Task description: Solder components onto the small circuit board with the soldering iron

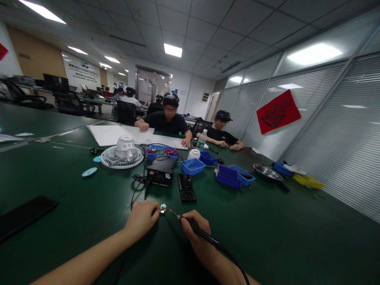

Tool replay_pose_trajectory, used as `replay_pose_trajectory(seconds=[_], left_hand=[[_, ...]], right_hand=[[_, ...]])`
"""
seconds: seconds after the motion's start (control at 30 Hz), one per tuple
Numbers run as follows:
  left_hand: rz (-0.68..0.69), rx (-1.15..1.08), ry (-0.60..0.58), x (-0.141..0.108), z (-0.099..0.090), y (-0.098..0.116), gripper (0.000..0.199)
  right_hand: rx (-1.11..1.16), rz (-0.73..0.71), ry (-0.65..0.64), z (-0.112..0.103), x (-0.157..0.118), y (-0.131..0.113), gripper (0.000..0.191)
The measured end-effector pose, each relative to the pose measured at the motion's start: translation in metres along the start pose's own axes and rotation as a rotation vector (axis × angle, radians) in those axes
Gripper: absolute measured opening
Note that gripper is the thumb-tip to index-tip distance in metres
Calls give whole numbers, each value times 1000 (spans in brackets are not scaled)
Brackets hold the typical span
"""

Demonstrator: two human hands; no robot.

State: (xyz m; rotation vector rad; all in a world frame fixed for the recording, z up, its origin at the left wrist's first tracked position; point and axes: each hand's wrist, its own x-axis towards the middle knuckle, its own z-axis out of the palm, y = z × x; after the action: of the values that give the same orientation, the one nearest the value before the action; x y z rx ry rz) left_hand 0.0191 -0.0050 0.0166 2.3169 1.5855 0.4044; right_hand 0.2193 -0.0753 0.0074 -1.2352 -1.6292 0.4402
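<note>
My left hand [145, 217] rests on the green table with its thumb and fingertips pinched at the edge of a small green circuit board [163, 208]. In my right hand [198, 233] is a soldering iron [204, 234], held like a pen with its tip pointing left, close to the board. Whether the tip touches the board I cannot tell. The iron's dark cable trails down past my right forearm. Beyond my hands stand a black soldering station [160, 172] and a black iron stand [187, 187].
A white fan [123, 153] lies at the back left, near a blue tray of wires [162, 152]. Blue bins [192, 166], a metal pan [268, 173] and a yellow tray [308, 181] are to the right. Two people sit across the table near a water bottle [202, 140].
</note>
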Motion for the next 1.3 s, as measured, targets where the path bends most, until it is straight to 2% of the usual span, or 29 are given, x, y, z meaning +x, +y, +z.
replay_pose_trajectory(seconds=[0.6,1.07,1.3], left_hand=[[-7,-15,-3,-2,-3,2,22],[12,-19,-6,-2,-3,2,19],[7,-14,1,-2,-2,2,19]], right_hand=[[10,41,-49,0,4,-6,10],[75,73,-16,0,11,-5,9],[112,155,-74,-3,18,-4,14]])
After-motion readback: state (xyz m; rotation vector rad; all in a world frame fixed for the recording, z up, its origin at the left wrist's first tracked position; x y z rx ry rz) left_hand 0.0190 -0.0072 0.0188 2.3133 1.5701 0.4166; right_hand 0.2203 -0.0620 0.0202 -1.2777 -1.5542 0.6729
